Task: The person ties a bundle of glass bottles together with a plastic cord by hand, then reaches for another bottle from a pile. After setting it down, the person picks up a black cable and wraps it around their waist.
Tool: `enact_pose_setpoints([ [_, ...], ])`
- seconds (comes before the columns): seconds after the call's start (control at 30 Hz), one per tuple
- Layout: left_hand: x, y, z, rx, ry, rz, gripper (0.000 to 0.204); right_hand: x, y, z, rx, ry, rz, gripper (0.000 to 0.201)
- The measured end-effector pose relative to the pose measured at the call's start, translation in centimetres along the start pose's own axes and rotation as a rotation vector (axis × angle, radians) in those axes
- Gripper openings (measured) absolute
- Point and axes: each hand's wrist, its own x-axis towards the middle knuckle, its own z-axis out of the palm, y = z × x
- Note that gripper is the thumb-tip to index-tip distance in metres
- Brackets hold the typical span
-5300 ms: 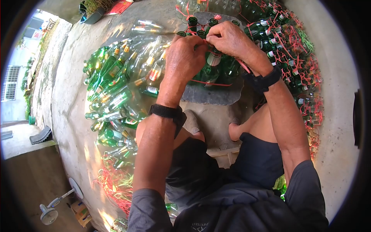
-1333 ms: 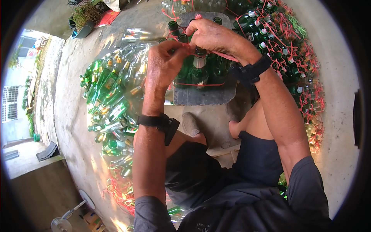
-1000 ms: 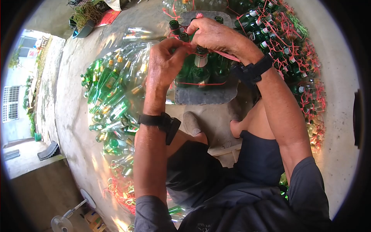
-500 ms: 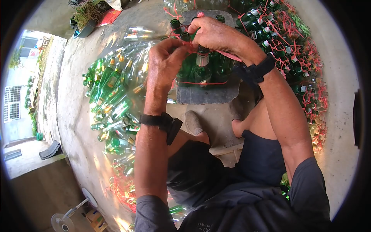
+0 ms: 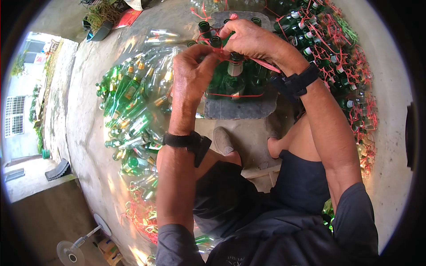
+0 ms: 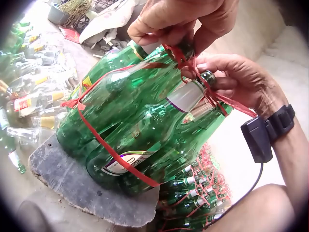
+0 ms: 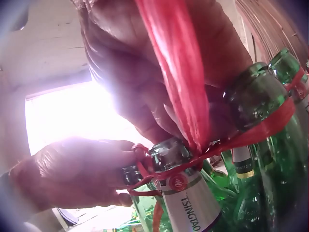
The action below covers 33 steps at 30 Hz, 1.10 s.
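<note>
My left grip (image 5: pixel 191 74) and right grip (image 5: pixel 255 42) were nearly closed, pinching red strap (image 7: pixel 183 72) over green bottles (image 5: pixel 233 83), inboard of slab's (image 5: pixel 239 109) near edge. Label (image 7: pixel 191 205) read "TSINGTAO".

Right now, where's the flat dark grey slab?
In the head view, the flat dark grey slab sits at upper centre, beneath the red-tied green glass bottles, just ahead of the greyish shoes.

Dark short-sleeved shirt (image 5: pixel 284 239), dark shorts (image 5: pixel 301 177), black wrist straps (image 5: pixel 177 140), boxy module (image 6: pixel 257 140), thin cable (image 6: pixel 261 170), grey-brown shoes (image 5: pixel 222 140)
</note>
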Motion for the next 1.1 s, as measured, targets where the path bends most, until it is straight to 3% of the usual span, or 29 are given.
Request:
enact_pose_setpoints([
  [0.13,-0.2,0.4,-0.3,0.142,0.026,-0.057,0.024,-0.5,-0.5,0.0,0.060,0.008,0.023,0.044],
  [0.37,0.0,0.1,-0.2,0.189,0.031,0.037,0.025,0.0,0.2,0.1,0.157,-0.028,0.049,0.048],
  [0.43,0.1,0.4,-0.3,0.214,0.027,0.041,0.025,-0.2,0.2,0.2,0.201,0.005,0.051,0.038],
  [0.63,0.3,0.3,-0.5,0.236,-0.004,0.025,0.024,-0.3,0.0,0.5,0.089,0.064,0.007,0.032],
  [0.77,0.4,-0.3,-0.4,0.198,0.000,0.042,0.023,-0.6,-0.8,0.0,0.089,-0.002,0.039,0.027],
  [0.87,0.4,-0.3,-0.4,0.188,-0.002,0.042,0.022,-0.7,-1.3,-0.1,0.004,-0.034,0.078,0.038],
  [0.93,0.5,-0.4,-0.5,0.188,-0.004,0.034,0.022,-0.5,-0.8,0.0,0.098,-0.035,0.055,0.045],
  [1.1,0.6,-0.8,-0.6,0.067,-0.048,0.011,0.023,0.1,-0.6,-0.4,0.037,-0.082,0.061,0.050],
])
